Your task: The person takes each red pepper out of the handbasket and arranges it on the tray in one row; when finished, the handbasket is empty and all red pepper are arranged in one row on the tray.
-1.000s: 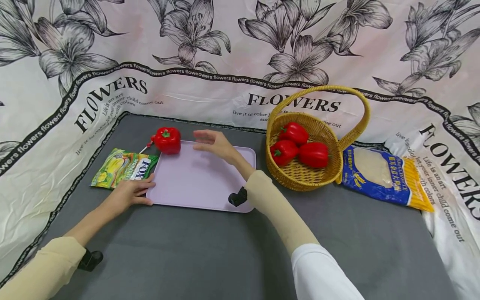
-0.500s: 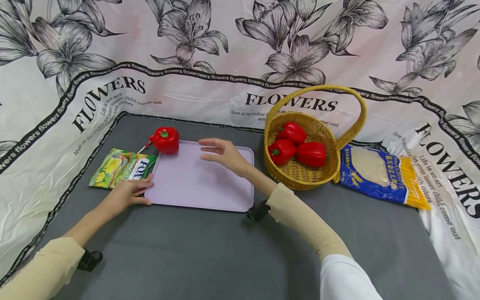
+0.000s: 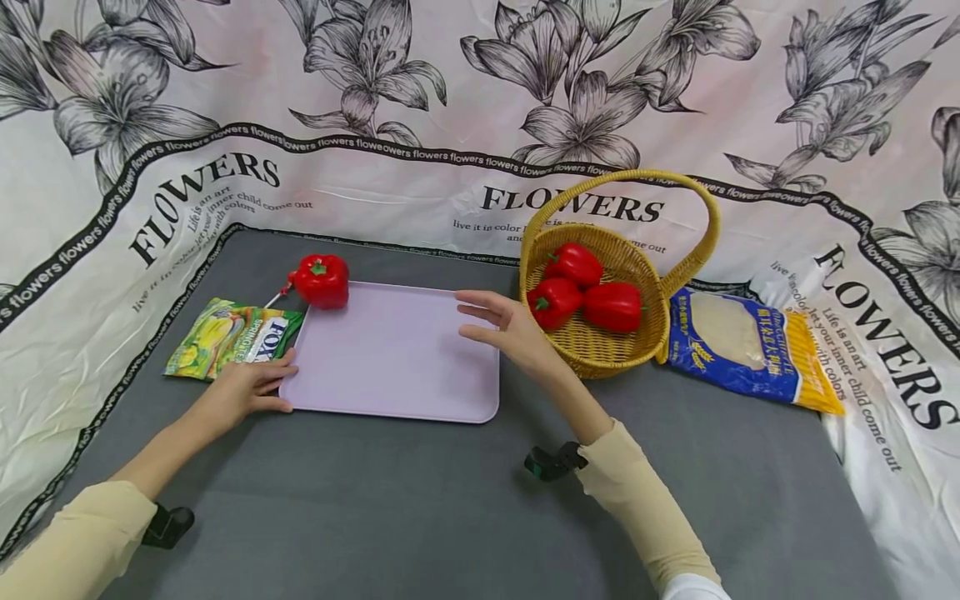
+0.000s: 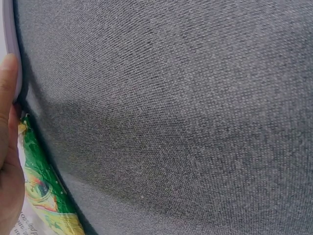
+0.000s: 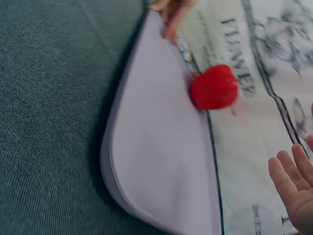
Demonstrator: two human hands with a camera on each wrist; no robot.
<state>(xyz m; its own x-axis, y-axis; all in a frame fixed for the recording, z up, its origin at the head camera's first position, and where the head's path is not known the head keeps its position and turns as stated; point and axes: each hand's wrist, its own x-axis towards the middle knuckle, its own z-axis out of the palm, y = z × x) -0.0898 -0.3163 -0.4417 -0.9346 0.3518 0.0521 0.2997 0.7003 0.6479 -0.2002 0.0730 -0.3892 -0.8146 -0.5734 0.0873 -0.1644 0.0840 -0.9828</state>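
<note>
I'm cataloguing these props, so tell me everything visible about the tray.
The tray is pale lilac, rectangular, with rounded corners and a low raised rim; it looks like smooth plastic. It lies flat on the gray cloth. The left hand touches its near left corner; a red pepper sits at the far left corner.

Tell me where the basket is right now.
In the head view, the basket sits right of centre, between the tray and the blue-and-yellow bag, with three red peppers inside.

By one tray [image 3: 397, 358], one pepper [image 3: 322, 282] and one bag [image 3: 225, 337] are sitting left; three peppers [image 3: 613, 307], one basket [image 3: 603, 367], one bag [image 3: 738, 346], right.
</note>
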